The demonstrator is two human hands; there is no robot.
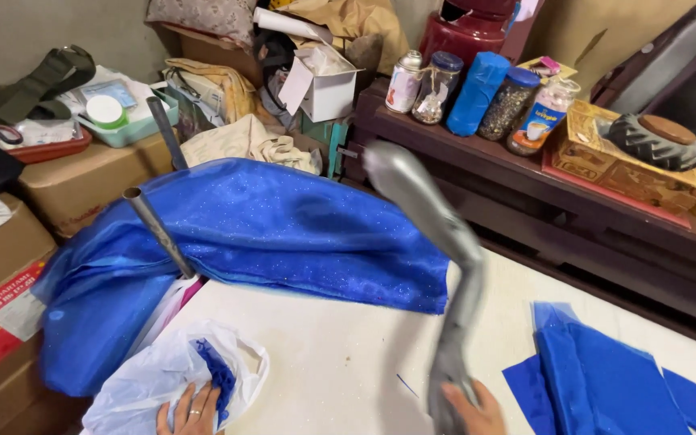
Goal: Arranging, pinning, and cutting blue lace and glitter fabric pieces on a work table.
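Left hand [191,412] is gripping a white plastic bag [163,379] at the bench's [340,354] near edge, fingers closed on its mouth — blue fabric scraps [217,372] sit inside. Right hand [470,411] is wrapped around a motion-blurred grey handle [445,242], maybe big shears. Looks like mid clean-up; next the bag mouth wants holding open. Cut blue pieces [606,387] lie right — jars [509,101] line the shelf.

Soft, even indoor light, faint shadows; the grey tool [445,266] in my right hand [470,409] smears with motion blur.
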